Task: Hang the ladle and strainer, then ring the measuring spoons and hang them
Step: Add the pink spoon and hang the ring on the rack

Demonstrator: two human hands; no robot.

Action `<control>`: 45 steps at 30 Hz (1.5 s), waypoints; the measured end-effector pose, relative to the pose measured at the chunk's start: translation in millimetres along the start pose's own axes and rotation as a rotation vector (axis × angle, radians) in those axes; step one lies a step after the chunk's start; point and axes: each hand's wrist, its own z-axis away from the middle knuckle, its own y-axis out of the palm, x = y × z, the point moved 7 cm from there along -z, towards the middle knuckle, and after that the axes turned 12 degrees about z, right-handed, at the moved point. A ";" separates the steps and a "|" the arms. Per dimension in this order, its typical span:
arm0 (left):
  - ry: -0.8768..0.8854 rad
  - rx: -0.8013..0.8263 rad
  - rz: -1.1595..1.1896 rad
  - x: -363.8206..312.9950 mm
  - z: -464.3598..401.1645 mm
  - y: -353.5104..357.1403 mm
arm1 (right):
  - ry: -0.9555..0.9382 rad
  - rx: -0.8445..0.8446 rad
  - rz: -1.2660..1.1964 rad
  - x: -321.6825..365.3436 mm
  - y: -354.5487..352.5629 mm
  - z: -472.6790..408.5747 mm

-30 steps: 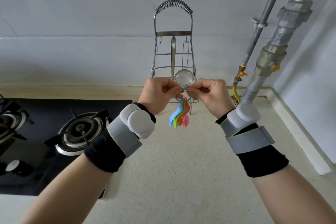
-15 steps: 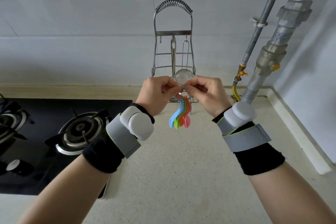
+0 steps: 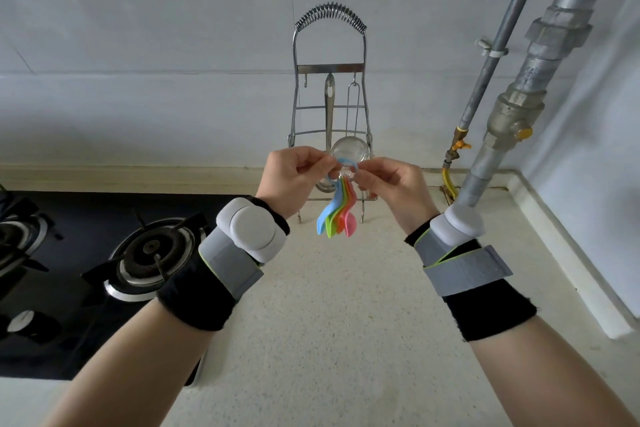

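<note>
A wire utensil rack (image 3: pixel 330 68) stands on the counter against the wall. On its top bar hang the steel ladle (image 3: pixel 329 104) and, to its right, the mesh strainer (image 3: pixel 350 151). In front of the rack I hold a light blue ring (image 3: pixel 345 163) between both hands. My left hand (image 3: pixel 293 180) pinches its left end and my right hand (image 3: pixel 390 184) pinches its right end. Several coloured measuring spoons (image 3: pixel 336 218), blue, green, orange and pink, dangle from the ring above the counter. The rack's left hook (image 3: pixel 305 81) carries nothing.
A black gas hob (image 3: pixel 104 263) with burners fills the left of the speckled counter (image 3: pixel 329 322). Metal pipes with a brass valve (image 3: pixel 509 114) and a yellow tap run down the right corner. A white wall edge borders the counter's right side.
Both hands have drawn slightly apart, so the blue ring shows between the fingertips. The spoons still hang in the same place.
</note>
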 end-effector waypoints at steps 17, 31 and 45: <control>-0.172 -0.101 0.206 24.8 -64.0 -21.1 | 0.031 -0.128 0.024 -0.1 13.1 -74.4; -0.127 -0.377 0.162 57.9 -140.3 -49.6 | 0.162 -0.291 0.001 -23.4 34.5 -161.6; -0.247 -0.373 0.224 98.2 -155.6 -54.9 | 0.297 -0.329 0.160 -31.0 48.7 -175.9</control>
